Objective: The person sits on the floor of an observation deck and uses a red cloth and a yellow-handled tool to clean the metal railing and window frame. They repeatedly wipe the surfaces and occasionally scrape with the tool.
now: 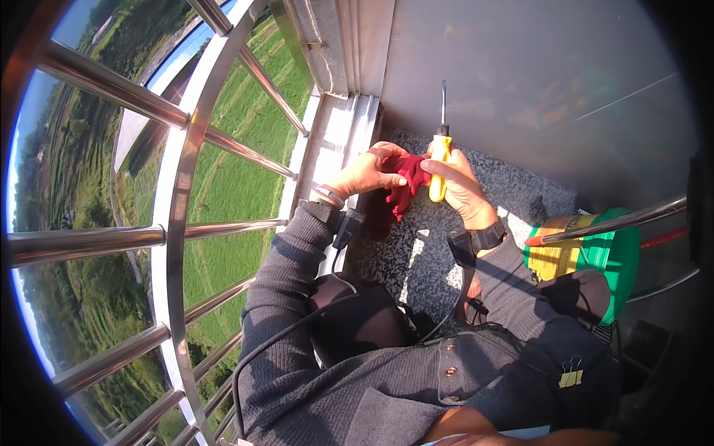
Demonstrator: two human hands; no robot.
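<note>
My right hand (pixel 462 183) grips a flat-blade screwdriver by its yellow handle (pixel 440 167). The steel shaft (pixel 444 106) points up and away from me. My left hand (pixel 368 170) pinches a bunched dark red cloth (pixel 406 177) between thumb and fingers. The cloth spans the gap between both hands, and its right end meets the fingers of my right hand beside the handle. Part of it hangs down in shadow above the speckled stone surface (pixel 413 245). Some fingertips of both hands are hidden by the cloth and the handle.
A metal window track (pixel 357 134) runs along the left, beside a railing with steel bars (pixel 245 226). A smooth grey panel (pixel 530 72) rises ahead. To the right are a green bucket (pixel 619 262) with a yellow label and a metal rod (pixel 619 223). Cables (pixel 290 334) trail from the wrist-worn devices.
</note>
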